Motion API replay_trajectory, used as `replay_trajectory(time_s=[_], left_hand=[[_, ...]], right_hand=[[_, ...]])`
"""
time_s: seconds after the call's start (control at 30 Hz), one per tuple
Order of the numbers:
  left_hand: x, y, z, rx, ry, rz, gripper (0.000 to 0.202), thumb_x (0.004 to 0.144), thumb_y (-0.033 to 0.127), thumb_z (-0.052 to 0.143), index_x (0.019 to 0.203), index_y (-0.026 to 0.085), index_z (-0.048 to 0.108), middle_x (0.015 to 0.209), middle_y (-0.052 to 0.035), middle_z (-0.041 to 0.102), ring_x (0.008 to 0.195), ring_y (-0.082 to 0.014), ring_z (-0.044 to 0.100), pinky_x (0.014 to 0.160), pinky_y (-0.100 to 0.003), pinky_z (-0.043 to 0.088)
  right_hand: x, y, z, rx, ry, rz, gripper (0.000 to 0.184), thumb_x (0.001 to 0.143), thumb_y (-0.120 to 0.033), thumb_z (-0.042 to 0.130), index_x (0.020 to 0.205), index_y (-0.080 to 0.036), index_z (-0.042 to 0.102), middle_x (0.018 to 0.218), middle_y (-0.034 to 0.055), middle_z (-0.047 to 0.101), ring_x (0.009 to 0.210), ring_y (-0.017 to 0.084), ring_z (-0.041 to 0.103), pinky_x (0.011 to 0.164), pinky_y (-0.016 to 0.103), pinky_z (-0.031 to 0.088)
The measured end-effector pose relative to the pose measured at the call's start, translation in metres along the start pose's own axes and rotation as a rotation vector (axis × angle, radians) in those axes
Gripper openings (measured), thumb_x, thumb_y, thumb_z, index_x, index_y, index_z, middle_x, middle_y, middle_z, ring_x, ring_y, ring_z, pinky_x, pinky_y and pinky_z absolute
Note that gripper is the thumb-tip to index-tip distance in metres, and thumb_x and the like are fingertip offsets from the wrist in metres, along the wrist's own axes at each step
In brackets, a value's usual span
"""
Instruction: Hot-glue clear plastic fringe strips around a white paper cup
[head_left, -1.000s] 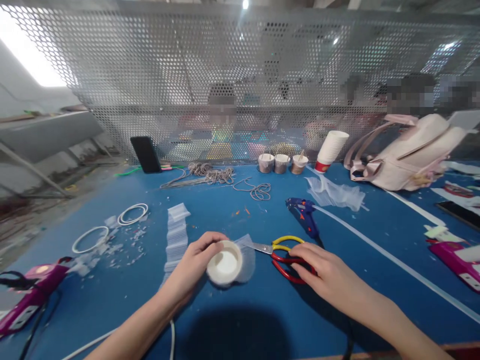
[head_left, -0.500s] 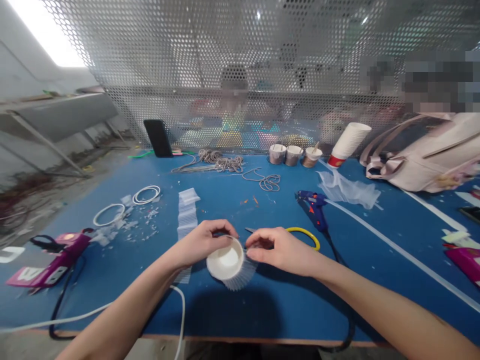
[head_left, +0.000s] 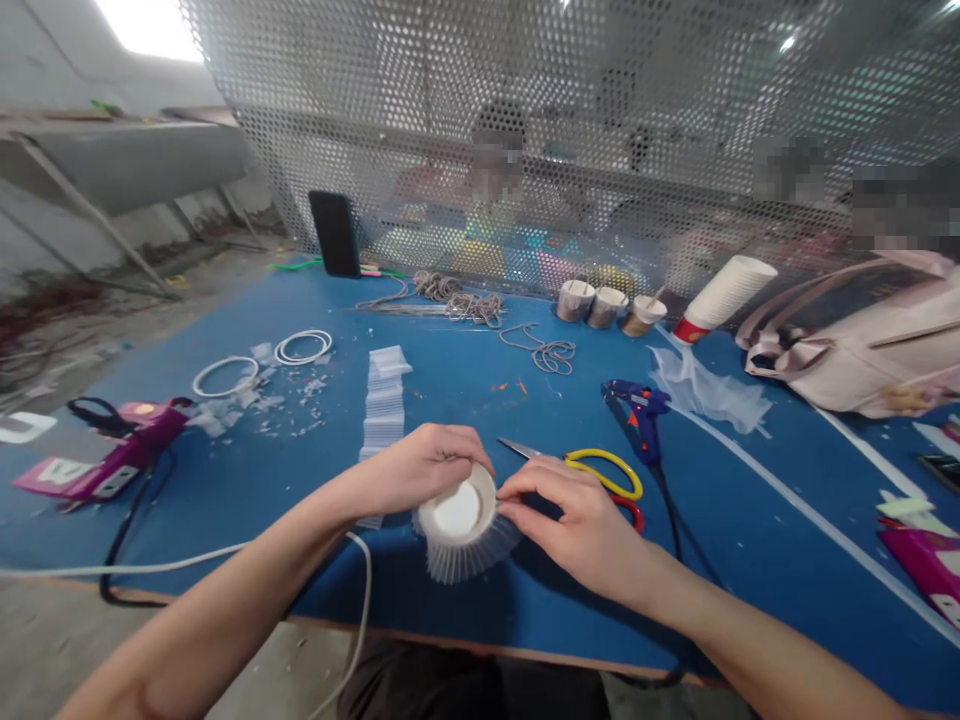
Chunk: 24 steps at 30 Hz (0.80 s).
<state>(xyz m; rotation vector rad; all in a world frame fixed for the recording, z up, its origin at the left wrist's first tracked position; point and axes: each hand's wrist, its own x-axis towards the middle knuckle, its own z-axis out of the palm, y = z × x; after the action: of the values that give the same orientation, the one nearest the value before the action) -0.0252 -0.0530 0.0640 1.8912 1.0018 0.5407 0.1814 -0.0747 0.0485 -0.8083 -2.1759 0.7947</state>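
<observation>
My left hand [head_left: 418, 468] is wrapped round a small white cup-shaped form [head_left: 457, 512], holding it above the blue table [head_left: 465, 390] near the front edge. A pleated translucent strip [head_left: 463, 558] fans out round the cup's side. My right hand [head_left: 579, 522] pinches the strip against the cup's right rim with thumb and forefinger. Scissors with a yellow and a red handle [head_left: 600, 472] lie on the table just behind my right hand.
A blue glue gun [head_left: 639, 412] lies right of centre with its cord running forward. A folded pleated strip [head_left: 384, 400], white rings [head_left: 301, 347], a pink glue gun [head_left: 120, 455], small cups [head_left: 607, 306], a paper cup stack [head_left: 721, 292], a phone [head_left: 334, 233] and a pink bag [head_left: 877, 345] surround the work area. A perforated screen [head_left: 525, 130] backs the table.
My right hand left the scissors and came to the cup's rim. The pleated strip now wraps round the cup. The view has tilted down and shifted.
</observation>
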Motion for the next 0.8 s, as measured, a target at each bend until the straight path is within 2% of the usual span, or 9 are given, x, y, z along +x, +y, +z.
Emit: replay_trajectory(time_s=[0.1, 0.33, 0.43, 0.57, 0.67, 0.8], left_hand=[[0.000, 0.001, 0.002, 0.001, -0.038, 0.043, 0.030, 0.077, 0.014, 0.043, 0.080, 0.018, 0.072, 0.082, -0.0038, 0.063, 0.079, -0.0161, 0.059, 0.072, -0.023, 0.045], [0.000, 0.003, 0.004, 0.051, -0.087, 0.132, 0.030, 0.078, 0.011, 0.044, 0.086, 0.019, 0.073, 0.083, -0.0038, 0.062, 0.081, -0.0154, 0.059, 0.076, -0.023, 0.044], [0.002, 0.000, 0.004, 0.019, -0.055, 0.105, 0.027, 0.078, 0.012, 0.047, 0.089, 0.019, 0.071, 0.085, -0.0021, 0.068, 0.081, -0.0151, 0.060, 0.076, -0.023, 0.045], [0.008, -0.008, 0.003, 0.003, -0.019, 0.031, 0.017, 0.075, 0.016, 0.053, 0.083, 0.018, 0.068, 0.076, 0.0016, 0.067, 0.070, -0.0122, 0.057, 0.066, -0.021, 0.044], [0.014, -0.013, 0.002, -0.054, -0.071, 0.022, 0.012, 0.075, 0.018, 0.055, 0.080, 0.017, 0.066, 0.075, 0.0011, 0.065, 0.070, -0.0124, 0.057, 0.065, -0.021, 0.044], [0.021, -0.015, 0.002, -0.146, -0.147, 0.029, 0.011, 0.076, 0.020, 0.057, 0.084, 0.016, 0.065, 0.081, -0.0017, 0.066, 0.077, -0.0147, 0.060, 0.071, -0.026, 0.047]], right_hand=[[-0.003, 0.002, 0.001, -0.020, -0.018, -0.100, 0.009, 0.090, -0.020, 0.056, 0.087, -0.020, 0.064, 0.079, 0.0028, 0.066, 0.075, 0.016, 0.059, 0.074, 0.031, 0.044], [-0.004, 0.009, 0.001, -0.068, -0.117, -0.229, 0.014, 0.093, -0.018, 0.052, 0.093, -0.018, 0.066, 0.079, 0.0033, 0.067, 0.075, 0.015, 0.059, 0.073, 0.031, 0.042], [-0.004, 0.009, -0.004, -0.135, -0.167, -0.254, 0.019, 0.095, -0.021, 0.048, 0.095, -0.018, 0.067, 0.079, 0.0042, 0.066, 0.075, 0.016, 0.058, 0.073, 0.031, 0.041], [-0.001, 0.011, -0.012, -0.236, -0.227, -0.303, 0.022, 0.096, -0.023, 0.047, 0.095, -0.017, 0.067, 0.079, 0.0048, 0.063, 0.073, 0.015, 0.054, 0.069, 0.031, 0.040], [0.002, 0.011, -0.015, -0.332, -0.246, -0.370, 0.023, 0.097, -0.023, 0.045, 0.094, -0.017, 0.067, 0.078, 0.0050, 0.060, 0.072, 0.016, 0.050, 0.067, 0.031, 0.037], [0.004, 0.011, -0.008, -0.453, -0.196, -0.445, 0.027, 0.097, -0.022, 0.043, 0.083, -0.017, 0.066, 0.073, 0.0042, 0.057, 0.070, 0.016, 0.046, 0.065, 0.031, 0.034]])
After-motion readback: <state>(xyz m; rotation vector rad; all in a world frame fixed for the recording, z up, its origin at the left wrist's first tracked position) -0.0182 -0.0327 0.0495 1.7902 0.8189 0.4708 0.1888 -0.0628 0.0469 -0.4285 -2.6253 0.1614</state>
